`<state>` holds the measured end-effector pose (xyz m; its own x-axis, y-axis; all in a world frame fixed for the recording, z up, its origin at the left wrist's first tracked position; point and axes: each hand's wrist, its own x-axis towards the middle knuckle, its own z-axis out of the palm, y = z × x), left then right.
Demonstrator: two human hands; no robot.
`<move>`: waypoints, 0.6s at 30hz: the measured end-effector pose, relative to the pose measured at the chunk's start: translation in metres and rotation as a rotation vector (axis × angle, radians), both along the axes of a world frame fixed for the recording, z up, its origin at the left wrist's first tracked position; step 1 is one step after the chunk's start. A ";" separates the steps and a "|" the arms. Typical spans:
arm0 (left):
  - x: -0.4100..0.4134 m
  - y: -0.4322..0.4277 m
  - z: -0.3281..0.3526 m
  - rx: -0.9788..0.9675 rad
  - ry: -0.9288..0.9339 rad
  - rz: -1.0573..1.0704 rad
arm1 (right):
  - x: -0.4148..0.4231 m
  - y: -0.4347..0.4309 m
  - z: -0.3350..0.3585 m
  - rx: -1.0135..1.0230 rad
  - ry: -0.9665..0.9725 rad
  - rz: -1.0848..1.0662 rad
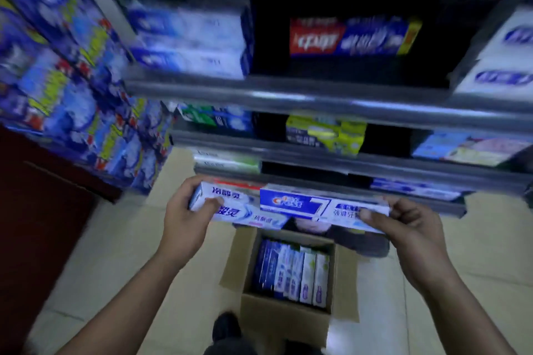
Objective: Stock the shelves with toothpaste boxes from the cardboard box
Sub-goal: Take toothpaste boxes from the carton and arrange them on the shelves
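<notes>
Head view: left hand [184,220] grips white toothpaste box [248,213], right hand [403,222] pinches Crest box [300,203]; cardboard box [285,320] on tiled floor [115,253].

Stacked blue boxes [72,81]: print smeared, unreadable. White boxes [501,66] cut by right edge. Crest box [300,202] hides right end of white toothpaste box [245,213]. Labels in cardboard box [282,320] too small.

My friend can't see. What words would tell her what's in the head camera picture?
Two hands hold toothpaste boxes in front of store shelves: the left hand grips a white box, the right hand a blue Crest box. Below them, an open cardboard box on the floor holds more.
</notes>
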<state>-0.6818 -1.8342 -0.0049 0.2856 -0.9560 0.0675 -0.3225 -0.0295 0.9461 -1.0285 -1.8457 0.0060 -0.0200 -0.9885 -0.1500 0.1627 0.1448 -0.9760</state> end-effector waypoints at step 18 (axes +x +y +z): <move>0.050 -0.016 0.192 0.140 0.126 -0.169 | 0.099 -0.020 0.147 -0.276 0.006 0.017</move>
